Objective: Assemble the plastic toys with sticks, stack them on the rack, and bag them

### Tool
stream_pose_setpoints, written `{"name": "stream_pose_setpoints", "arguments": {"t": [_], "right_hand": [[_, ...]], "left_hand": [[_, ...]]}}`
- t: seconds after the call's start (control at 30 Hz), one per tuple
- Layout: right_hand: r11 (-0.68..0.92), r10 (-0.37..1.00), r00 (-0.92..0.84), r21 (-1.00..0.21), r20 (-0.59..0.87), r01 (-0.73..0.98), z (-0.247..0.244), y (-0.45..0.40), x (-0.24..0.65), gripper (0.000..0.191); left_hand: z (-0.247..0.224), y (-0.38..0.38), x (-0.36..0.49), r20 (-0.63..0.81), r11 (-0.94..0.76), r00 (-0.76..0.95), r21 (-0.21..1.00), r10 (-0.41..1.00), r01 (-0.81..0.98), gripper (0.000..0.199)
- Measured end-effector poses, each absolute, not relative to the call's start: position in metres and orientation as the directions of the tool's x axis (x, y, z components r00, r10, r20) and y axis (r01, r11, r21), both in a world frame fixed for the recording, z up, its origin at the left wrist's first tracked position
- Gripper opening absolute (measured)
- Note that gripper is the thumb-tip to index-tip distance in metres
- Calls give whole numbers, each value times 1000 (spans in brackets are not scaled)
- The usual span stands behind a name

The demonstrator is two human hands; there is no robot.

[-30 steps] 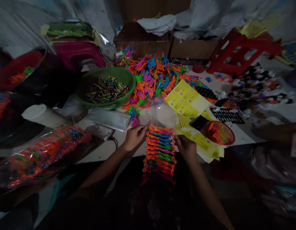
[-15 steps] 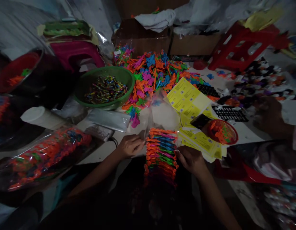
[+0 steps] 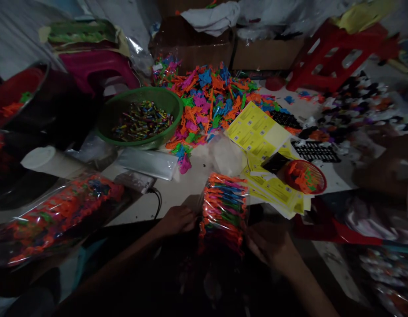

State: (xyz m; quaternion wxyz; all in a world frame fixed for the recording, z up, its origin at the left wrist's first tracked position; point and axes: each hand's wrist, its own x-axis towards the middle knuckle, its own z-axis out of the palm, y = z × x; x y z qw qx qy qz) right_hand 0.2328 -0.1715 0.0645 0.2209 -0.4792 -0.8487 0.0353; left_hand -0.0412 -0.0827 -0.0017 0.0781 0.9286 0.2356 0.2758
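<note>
Dim table (image 3: 192,185) — toy-filled bag (image 3: 224,210) between left hand (image 3: 179,219), right hand (image 3: 269,241) — both pinching its sides.

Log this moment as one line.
left hand: by toy bundle, left side, grip unclear | right hand: at its right side, grip unclear | cover: clear film | beyond: toy pile

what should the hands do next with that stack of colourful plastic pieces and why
Probably ease the clear film a little further toward the body, evenly: it shines over the stack's upper rows, the dim lower rows show no such shine, and the left hand and right hand sit either side.
</note>
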Motion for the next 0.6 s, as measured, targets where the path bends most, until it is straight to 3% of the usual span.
{"name": "stream_pose_setpoints", "arguments": {"t": [0.13, 0.27, 0.33, 0.43, 0.5, 0.6], "right_hand": [[676, 730, -636, -127, 250, 726, 81, -175, 219, 13], [712, 701, -675, -179, 230, 679, 80, -176, 218, 13], [666, 746, -623, -291, 235, 687, 72, -174, 226, 11], [505, 861, -409, -417, 301, 756, 52, -171, 245, 8], [389, 913, -269, -457, 306, 800, 34, -170, 255, 20], [279, 957, -193, -524, 215, 805, 11, -167, 256, 38]], "left_hand": [[-25, -95, -41, 522, -874, 702, 262, 485, 408, 19], [-32, -104, -40, 558, -870, 669, 267, 491, 415, 19], [-29, -105, -39, 542, -853, 660, 295, 520, 430, 18], [-23, -102, -36, 489, -792, 624, 344, 609, 503, 23], [-19, -98, -33, 457, -736, 578, 374, 676, 565, 23], [-12, -90, -29, 454, -690, 523, 404, 721, 600, 14]]}}
